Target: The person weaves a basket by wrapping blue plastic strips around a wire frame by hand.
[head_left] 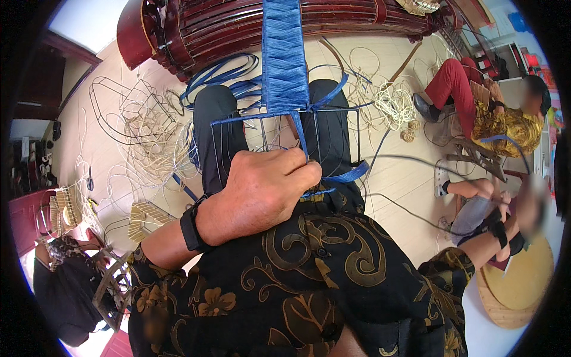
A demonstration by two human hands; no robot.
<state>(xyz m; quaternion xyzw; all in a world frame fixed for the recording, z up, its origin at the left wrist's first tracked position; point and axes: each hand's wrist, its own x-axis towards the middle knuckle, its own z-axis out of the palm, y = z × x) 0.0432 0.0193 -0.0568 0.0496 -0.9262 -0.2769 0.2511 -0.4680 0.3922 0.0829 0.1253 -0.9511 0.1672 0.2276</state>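
Observation:
My left hand (262, 184) is closed in front of my lap, thumb and forefinger pinching a blue strip (301, 134) that drops from the work above. That work is a thin dark wire frame (336, 109) across my knees, with a long band of tightly woven blue strip (284, 59) rising from it. A loose loop of blue strip (348, 174) sticks out right of my fingers. My right hand (531, 199) is stretched far out to the right, and blur hides its fingers. A curved blue strand (505, 141) ends beside it.
A dark red wooden bench (238, 30) stands ahead. Tangled pale cord (151, 137), blue strips (220, 74) and a coil of cream cord (394, 104) lie on the tiled floor. People sit at the right and lower left. A round wooden stool (517, 279) is near my right arm.

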